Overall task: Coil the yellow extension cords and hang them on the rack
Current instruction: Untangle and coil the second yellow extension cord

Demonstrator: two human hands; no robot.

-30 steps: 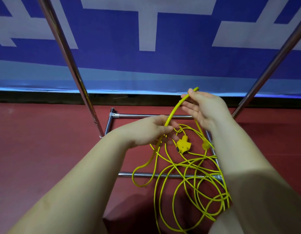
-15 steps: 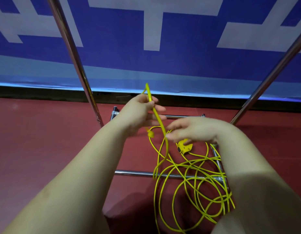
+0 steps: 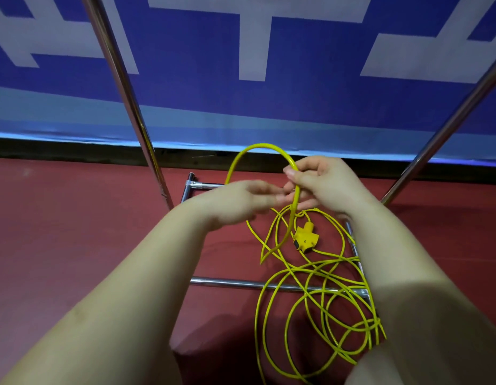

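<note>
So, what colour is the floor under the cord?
Dark red floor, seen in the head view, beneath the yellow cord.

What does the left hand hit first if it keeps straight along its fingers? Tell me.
Likely the right hand: the blurred left hand points its fingers rightward at it, with the yellow cord hanging just there. Depth is unclear, so the cord could come first.

A red floor (image 3: pixel 60 245) meets a dark baseboard (image 3: pixel 46 148); above hangs what seems a blue-and-white banner (image 3: pixel 199 65).

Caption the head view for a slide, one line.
Right hand pinches a raised loop of yellow cord, left hand blurred beside it; remaining cord lies tangled over the rack base.
</note>
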